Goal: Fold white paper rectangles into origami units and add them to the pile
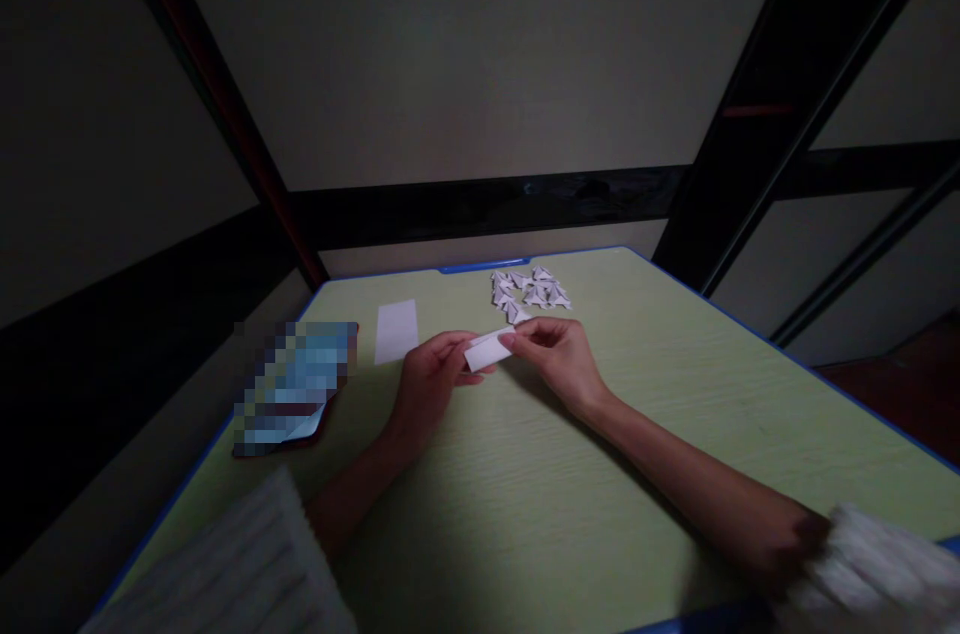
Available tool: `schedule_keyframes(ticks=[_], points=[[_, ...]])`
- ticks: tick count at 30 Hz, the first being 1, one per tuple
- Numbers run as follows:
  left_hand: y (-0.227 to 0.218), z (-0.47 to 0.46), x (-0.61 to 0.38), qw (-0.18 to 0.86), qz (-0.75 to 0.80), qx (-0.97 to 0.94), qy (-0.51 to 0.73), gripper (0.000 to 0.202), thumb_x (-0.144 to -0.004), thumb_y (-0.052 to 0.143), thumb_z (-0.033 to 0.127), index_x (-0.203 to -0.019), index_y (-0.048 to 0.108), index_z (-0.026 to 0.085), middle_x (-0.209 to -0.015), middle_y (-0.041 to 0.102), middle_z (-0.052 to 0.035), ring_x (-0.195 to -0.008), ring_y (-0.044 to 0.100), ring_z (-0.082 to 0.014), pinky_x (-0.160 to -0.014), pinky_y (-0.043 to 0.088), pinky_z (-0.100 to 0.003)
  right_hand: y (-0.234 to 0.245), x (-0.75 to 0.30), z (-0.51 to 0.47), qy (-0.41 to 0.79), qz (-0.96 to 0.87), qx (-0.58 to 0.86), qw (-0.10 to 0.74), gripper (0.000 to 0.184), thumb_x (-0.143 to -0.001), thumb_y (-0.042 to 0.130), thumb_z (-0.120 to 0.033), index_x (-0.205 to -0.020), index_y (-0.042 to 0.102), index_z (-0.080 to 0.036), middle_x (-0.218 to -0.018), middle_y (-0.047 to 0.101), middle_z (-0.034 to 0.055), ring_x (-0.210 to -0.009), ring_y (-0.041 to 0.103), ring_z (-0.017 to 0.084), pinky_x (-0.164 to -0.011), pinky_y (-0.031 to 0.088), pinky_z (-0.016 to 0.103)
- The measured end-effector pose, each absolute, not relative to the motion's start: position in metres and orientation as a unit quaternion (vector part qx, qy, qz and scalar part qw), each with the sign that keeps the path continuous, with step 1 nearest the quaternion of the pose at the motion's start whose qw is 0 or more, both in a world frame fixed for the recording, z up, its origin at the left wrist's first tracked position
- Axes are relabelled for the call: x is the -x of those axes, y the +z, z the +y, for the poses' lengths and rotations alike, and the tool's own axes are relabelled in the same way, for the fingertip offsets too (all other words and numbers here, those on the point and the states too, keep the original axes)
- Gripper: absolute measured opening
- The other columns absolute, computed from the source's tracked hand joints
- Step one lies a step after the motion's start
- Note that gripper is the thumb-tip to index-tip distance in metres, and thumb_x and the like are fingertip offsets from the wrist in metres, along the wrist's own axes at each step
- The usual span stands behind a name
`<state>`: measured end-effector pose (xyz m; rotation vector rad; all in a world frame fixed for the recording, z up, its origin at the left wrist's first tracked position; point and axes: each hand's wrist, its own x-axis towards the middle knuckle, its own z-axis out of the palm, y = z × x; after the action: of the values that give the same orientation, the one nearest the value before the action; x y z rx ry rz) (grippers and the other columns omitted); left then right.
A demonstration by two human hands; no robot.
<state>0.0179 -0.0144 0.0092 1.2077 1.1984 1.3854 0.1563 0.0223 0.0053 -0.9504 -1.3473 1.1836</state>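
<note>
A small white piece of folded paper (487, 350) is held up over the table between both my hands. My left hand (433, 376) grips its left end, with fingers behind and below it. At the other end my right hand (559, 360) pinches the paper, its thumb pressed on the front face. Just beyond the hands lie several folded white paper figures (535, 294), pointed in shape and grouped close together. A flat sheet of white paper (396, 330) rests to the left of my left hand.
The light green table (645, 474) has a blue edge. On its left side lies a tablet-like object (330, 389) with a dark red border, mostly blurred out. Behind the table stands a pale panelled wall (480, 64) with a glossy black band.
</note>
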Motion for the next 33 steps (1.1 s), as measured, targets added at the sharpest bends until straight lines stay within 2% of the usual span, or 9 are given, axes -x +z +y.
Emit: schedule_keyframes(ticks=[4,9,27,30,33], points=[[0.011,-0.0165,-0.0185,0.462,0.471,-0.486,0.573,0.03,-0.066,0.053,0.035,-0.08,0.06,0.01,-0.081,0.066,-0.0076,-0.065,0.062,-0.0162,-0.056,0.052,-0.024,0.0054,-0.156,0.0214,0.469,-0.573,0.405,0.537,0.014,-0.056,0.063,-0.026,-0.055,0.057,-0.013,-0.053,0.056,-0.0006,-0.047,0.045,0.007,-0.046,0.035,0.021],[0.0085,-0.015,-0.0203,0.453,0.485,-0.481,0.573,0.03,-0.057,0.064,0.026,-0.082,0.061,0.01,-0.075,0.067,-0.0056,-0.065,0.063,-0.0166,-0.059,0.053,-0.025,0.007,-0.1544,0.0188,0.458,-0.57,0.411,0.544,0.014,-0.057,0.062,-0.026,-0.054,0.056,-0.013,-0.052,0.056,-0.0001,-0.047,0.045,0.007,-0.046,0.036,0.022],[0.0097,-0.0151,-0.0207,0.421,0.509,-0.47,0.585,0.021,-0.058,0.063,0.02,-0.077,0.066,0.012,-0.066,0.068,-0.0031,-0.059,0.062,-0.0147,-0.058,0.053,-0.025,0.008,-0.1521,0.016,0.447,-0.569,0.417,0.55,0.018,-0.058,0.06,-0.024,-0.049,0.048,-0.014,-0.047,0.049,-0.0032,-0.043,0.04,0.005,-0.041,0.032,0.02],[0.0097,-0.0155,-0.0203,0.42,0.509,-0.468,0.588,0.021,-0.057,0.063,0.02,-0.077,0.065,0.011,-0.065,0.068,-0.0028,-0.058,0.062,-0.0142,-0.057,0.053,-0.025,0.0077,-0.1514,0.017,0.489,-0.543,0.394,0.558,0.018,-0.055,0.063,-0.022,-0.056,0.047,-0.015,-0.047,0.05,-0.0049,-0.042,0.042,0.004,-0.041,0.034,0.019],[0.01,-0.0161,-0.0202,0.418,0.514,-0.464,0.588,0.021,-0.056,0.063,0.019,-0.075,0.065,0.011,-0.064,0.067,-0.0025,-0.056,0.062,-0.0137,-0.056,0.053,-0.025,0.0082,-0.1498,0.0163,0.564,-0.517,0.373,0.525,0.028,-0.051,0.067,-0.021,-0.07,0.048,-0.015,-0.047,0.052,-0.0058,-0.04,0.046,0.006,-0.039,0.036,0.018]])
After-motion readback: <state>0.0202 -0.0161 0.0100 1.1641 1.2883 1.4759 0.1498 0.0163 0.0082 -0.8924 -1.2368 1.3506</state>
